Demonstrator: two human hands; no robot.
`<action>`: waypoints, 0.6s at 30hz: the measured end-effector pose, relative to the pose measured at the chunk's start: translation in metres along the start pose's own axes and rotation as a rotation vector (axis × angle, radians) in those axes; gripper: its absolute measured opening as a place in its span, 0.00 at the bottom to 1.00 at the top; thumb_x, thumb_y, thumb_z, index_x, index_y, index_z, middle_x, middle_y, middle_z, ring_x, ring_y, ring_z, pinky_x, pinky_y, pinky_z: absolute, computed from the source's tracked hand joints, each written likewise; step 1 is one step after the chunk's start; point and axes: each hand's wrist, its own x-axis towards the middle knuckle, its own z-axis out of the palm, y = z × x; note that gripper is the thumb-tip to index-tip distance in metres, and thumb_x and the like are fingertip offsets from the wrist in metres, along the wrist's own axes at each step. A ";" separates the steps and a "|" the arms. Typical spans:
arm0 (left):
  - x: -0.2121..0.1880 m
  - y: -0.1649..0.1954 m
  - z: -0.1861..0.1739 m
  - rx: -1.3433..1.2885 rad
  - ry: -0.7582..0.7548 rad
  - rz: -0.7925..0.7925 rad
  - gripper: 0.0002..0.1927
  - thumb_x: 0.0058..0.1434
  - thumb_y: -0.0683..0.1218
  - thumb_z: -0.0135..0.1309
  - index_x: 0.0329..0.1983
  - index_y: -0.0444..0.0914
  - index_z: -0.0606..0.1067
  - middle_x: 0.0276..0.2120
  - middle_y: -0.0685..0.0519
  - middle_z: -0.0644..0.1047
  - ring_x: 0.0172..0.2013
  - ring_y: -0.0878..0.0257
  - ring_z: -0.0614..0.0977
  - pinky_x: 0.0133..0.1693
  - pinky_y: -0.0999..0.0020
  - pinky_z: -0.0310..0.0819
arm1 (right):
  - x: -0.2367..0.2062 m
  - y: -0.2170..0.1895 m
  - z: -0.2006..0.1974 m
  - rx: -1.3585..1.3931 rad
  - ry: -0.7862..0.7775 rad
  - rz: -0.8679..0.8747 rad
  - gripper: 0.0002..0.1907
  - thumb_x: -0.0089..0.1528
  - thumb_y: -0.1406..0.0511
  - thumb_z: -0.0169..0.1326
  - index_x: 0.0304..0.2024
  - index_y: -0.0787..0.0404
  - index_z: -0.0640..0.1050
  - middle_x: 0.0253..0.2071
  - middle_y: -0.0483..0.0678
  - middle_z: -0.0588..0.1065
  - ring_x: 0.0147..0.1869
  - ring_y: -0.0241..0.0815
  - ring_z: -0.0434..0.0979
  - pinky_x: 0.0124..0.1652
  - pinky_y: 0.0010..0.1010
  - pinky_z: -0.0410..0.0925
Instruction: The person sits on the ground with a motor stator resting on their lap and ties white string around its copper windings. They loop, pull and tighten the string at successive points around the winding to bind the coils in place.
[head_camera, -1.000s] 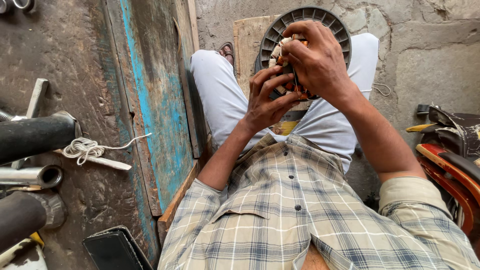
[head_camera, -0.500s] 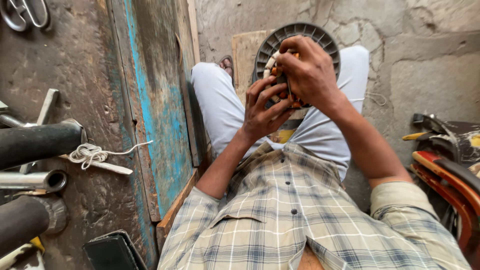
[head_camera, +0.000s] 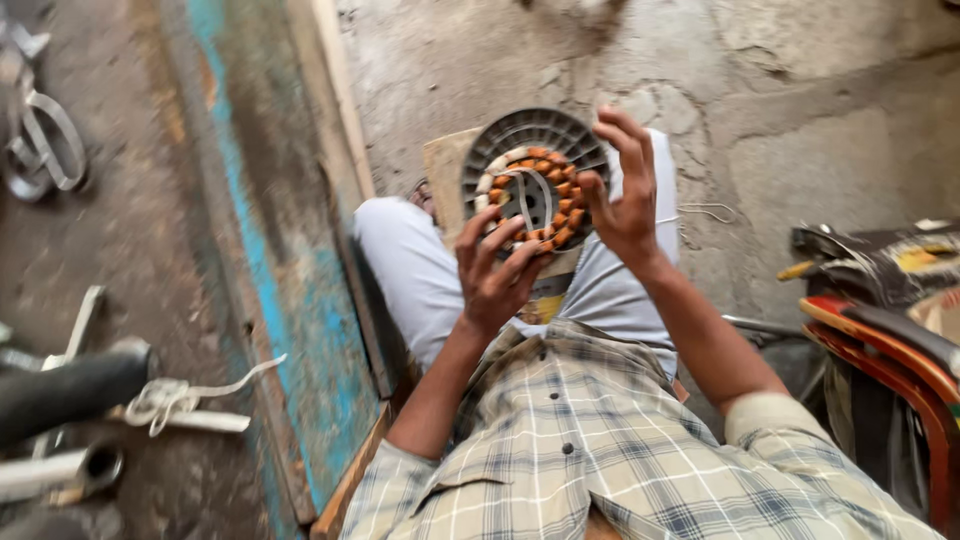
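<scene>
My left hand (head_camera: 497, 268) rests spread against the near-left edge of the round motor stator (head_camera: 533, 180) propped on my lap. My right hand (head_camera: 622, 196), fingers spread, touches its right rim, gripping nothing.

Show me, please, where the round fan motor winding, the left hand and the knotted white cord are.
fan motor winding (head_camera: 530, 195): head view, on the ring of copper coils.
left hand (head_camera: 493, 275): head view, on its back.
knotted white cord (head_camera: 165, 400): head view, on the knot.

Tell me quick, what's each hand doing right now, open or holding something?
Left hand: open, fingers spread, fingertips on the lower edge of the round motor winding.
Right hand: open, fingers raised beside the winding's right edge; no clear grip.
</scene>
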 end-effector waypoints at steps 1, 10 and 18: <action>0.001 -0.001 0.000 -0.006 0.012 0.001 0.18 0.55 0.48 0.73 0.46 0.45 0.79 0.57 0.54 0.75 0.66 0.49 0.68 0.67 0.49 0.65 | -0.014 0.003 -0.004 0.033 0.062 0.051 0.31 0.73 0.48 0.53 0.67 0.64 0.67 0.71 0.56 0.66 0.78 0.53 0.65 0.73 0.45 0.64; -0.002 -0.008 0.001 -0.005 0.022 0.034 0.18 0.56 0.47 0.73 0.47 0.46 0.78 0.58 0.54 0.74 0.67 0.48 0.67 0.66 0.50 0.62 | -0.130 0.036 -0.077 0.026 -0.420 0.423 0.09 0.61 0.70 0.58 0.44 0.60 0.82 0.32 0.48 0.81 0.32 0.36 0.80 0.33 0.27 0.76; -0.002 -0.006 0.000 -0.001 0.022 0.023 0.19 0.55 0.48 0.73 0.47 0.46 0.78 0.58 0.54 0.74 0.66 0.48 0.67 0.66 0.51 0.63 | -0.091 0.083 -0.179 -0.173 0.352 0.459 0.11 0.75 0.60 0.61 0.50 0.63 0.83 0.44 0.51 0.75 0.45 0.42 0.72 0.47 0.32 0.65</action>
